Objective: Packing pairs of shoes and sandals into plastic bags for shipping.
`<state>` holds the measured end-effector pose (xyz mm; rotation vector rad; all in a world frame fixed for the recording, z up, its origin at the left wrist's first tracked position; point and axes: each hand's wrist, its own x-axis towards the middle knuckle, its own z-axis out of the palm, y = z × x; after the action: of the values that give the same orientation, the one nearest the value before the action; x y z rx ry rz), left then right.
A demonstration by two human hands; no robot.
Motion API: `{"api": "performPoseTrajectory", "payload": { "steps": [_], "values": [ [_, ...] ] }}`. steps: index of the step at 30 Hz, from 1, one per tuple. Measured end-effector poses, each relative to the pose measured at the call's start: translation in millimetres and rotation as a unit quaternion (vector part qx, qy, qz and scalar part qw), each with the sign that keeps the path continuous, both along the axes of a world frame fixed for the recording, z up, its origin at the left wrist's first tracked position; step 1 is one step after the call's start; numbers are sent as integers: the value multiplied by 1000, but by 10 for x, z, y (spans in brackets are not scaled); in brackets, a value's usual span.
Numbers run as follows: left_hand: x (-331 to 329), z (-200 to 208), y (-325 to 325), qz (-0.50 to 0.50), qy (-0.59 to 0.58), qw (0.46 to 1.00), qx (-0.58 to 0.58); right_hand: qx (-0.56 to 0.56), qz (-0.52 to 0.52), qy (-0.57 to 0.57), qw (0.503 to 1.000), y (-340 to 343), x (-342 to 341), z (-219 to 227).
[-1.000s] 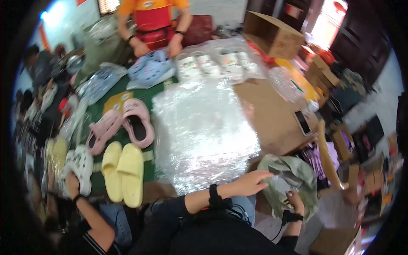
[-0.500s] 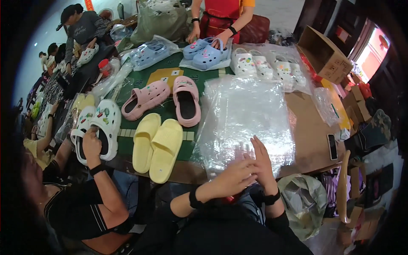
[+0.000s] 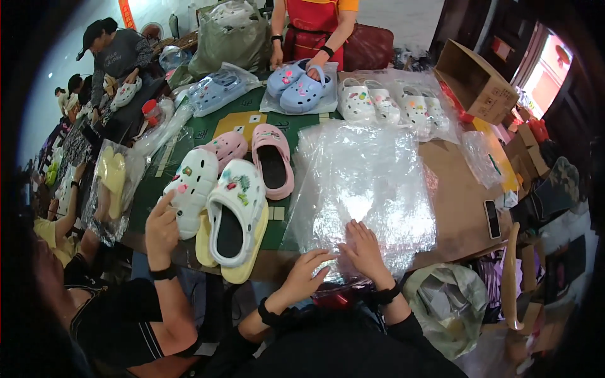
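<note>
My right hand (image 3: 367, 253) lies with fingers stretched on the near part of a stack of clear plastic bags (image 3: 359, 183). At the stack's near left corner is my left hand (image 3: 305, 274), its fingers loosely bent and apart, holding nothing. To the left, a pair of white clogs with colourful charms (image 3: 242, 184) partly covers yellow slippers (image 3: 234, 274). A co-worker's hand (image 3: 162, 230) touches the left white clog. Behind them stand pink clogs (image 3: 272, 135).
Across the table, a co-worker in a red apron handles blue clogs (image 3: 301, 94). Bagged white clogs (image 3: 416, 113) lie at the back right. A phone (image 3: 492, 219) rests near the right edge, beside an open carton (image 3: 476, 82). An open sack (image 3: 444, 302) stands below the table edge.
The co-worker on my left has moved the white clogs rightward over the yellow slippers. My hands have come apart; the right one has lowered onto the plastic bags.
</note>
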<state>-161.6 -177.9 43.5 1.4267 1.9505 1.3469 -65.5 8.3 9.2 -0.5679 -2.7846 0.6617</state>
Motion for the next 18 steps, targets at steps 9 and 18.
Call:
{"api": "performPoseTrajectory", "payload": {
  "steps": [9,18],
  "values": [
    [-141,246,-429,319,351,877,72,-12,21,-19,1000,22,35,-36],
    [-1198,233,-1052,634,228,738,-34,-7,13,-20,1000,29,13,-131]
  ]
}}
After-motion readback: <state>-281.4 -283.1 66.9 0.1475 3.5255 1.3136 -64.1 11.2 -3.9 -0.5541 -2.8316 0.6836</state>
